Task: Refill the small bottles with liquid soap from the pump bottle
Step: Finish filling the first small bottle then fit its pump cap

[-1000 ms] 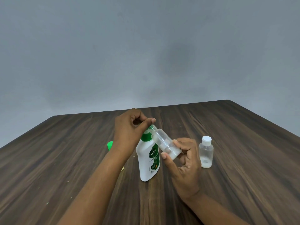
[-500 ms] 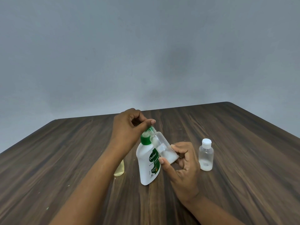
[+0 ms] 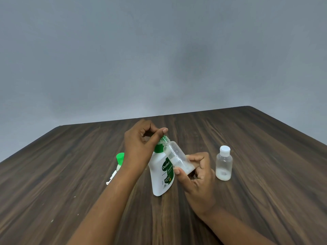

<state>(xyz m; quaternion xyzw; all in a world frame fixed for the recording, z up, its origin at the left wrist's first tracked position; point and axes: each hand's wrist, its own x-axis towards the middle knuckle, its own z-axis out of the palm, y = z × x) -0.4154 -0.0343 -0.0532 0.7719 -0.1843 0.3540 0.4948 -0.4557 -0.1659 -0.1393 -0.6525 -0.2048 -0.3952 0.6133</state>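
a: where's the small clear plastic bottle (image 3: 177, 159)?
b: tilted, mouth at the nozzle of the white green-collared pump bottle (image 3: 161, 175); right hand (image 3: 196, 174) grips its base, left hand (image 3: 141, 145) curls round the pump head.
a: tip?
b: keep the mouth under the nozzle, press slowly.

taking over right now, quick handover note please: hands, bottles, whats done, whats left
Left hand grips the head of the pump bottle, thumb on top.
Right hand holds the open small bottle tilted, mouth at the nozzle.
Done: only a little soap sits at its low end.
Capped small bottle stands to the right, a shallow layer inside.
Green-capped bottle is behind the left arm, mostly hidden.
Left: pump until full, cap it; probably top up the capped one too.
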